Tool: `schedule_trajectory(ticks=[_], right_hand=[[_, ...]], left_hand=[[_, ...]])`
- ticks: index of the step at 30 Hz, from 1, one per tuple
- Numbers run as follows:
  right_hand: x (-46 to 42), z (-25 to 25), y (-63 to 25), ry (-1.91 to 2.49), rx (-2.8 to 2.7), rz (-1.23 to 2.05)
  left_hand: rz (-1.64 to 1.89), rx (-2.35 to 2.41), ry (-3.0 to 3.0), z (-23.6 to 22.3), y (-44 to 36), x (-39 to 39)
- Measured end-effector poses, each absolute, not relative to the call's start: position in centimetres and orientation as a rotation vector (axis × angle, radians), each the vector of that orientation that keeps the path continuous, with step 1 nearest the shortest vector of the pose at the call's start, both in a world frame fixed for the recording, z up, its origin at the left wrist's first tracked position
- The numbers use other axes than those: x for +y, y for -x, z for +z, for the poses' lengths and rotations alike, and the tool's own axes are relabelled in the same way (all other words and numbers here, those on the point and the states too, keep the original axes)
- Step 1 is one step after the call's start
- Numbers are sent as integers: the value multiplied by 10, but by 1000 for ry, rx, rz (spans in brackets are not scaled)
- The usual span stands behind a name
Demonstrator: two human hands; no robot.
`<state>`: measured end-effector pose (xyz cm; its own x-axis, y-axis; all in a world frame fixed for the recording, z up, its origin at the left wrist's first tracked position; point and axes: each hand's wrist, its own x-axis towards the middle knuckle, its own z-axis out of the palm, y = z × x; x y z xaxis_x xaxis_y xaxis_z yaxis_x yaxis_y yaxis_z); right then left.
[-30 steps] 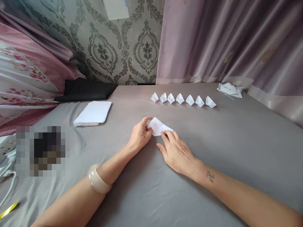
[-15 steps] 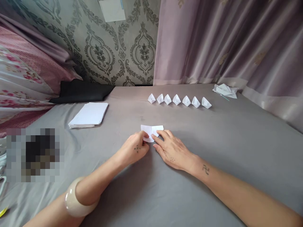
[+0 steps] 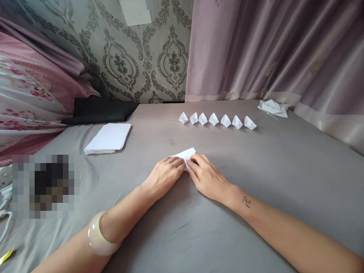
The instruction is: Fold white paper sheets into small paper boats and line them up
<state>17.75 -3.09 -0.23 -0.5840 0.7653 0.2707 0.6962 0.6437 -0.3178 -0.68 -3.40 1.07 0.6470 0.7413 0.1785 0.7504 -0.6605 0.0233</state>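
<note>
A small white folded paper [image 3: 185,154] lies on the grey cloth between my hands, partly covered by them. My left hand [image 3: 167,173] grips its left and near side, fingers bent over it. My right hand [image 3: 207,175] holds the right side, with thumb and forefinger brought together at the paper's edge. Beyond it, several white folded paper boats [image 3: 213,120] stand in a row.
A stack of white paper sheets [image 3: 109,138] lies at the left, with a folded black cloth [image 3: 104,110] behind it. At the far right are crumpled white papers [image 3: 273,107] beside a thin pale-blue stick [image 3: 273,116]. A yellow object [image 3: 6,257] lies at the lower left edge.
The paper has turned so that its right end points up and away. My left hand has slid right and now lies over the paper's left part. My right hand has shifted slightly right.
</note>
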Motion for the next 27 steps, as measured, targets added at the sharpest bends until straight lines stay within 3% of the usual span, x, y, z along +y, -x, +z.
schedule_trajectory(ticks=[6, 18, 27], right_hand=[[-18, 1, -181, 1017, -2529, 303], [-13, -10, -205, 887, -2473, 362], [-7, -2, -210, 892, -2468, 495]], left_hand=[[-120, -1497, 2675, 7, -10, -38], [-675, -1788, 2805, 1, 6, -32], [-834, -2092, 2743, 2, 4, -21]])
